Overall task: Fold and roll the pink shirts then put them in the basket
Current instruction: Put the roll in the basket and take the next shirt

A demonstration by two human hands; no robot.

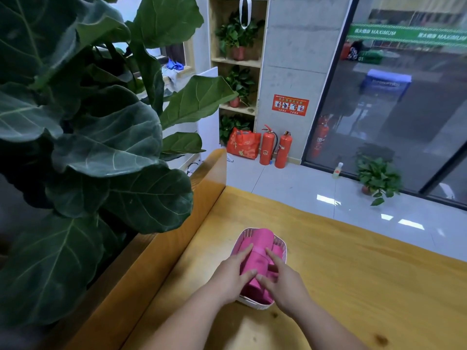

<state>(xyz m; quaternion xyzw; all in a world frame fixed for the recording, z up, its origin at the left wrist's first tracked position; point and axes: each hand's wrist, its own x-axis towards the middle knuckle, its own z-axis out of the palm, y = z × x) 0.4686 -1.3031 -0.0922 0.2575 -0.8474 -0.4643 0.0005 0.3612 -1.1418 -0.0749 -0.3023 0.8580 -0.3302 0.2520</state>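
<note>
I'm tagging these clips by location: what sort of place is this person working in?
Probably an office or shop lobby, not a home: two fire extinguishers stand below a fire-safety sign, a glass front looks outdoors, and potted plants fill a wooden shelf.

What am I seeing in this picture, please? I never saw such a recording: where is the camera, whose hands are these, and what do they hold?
There is no machine here. One camera, worn on a person's head, looks forward and down, so you see that person's own two bare hands. On the yellow wooden table stands a small white plastic basket. The left hand and the right hand press on a rolled pink shirt lying in the basket on top of more pink cloth. Large dark green plant leaves fill the left side.
</note>
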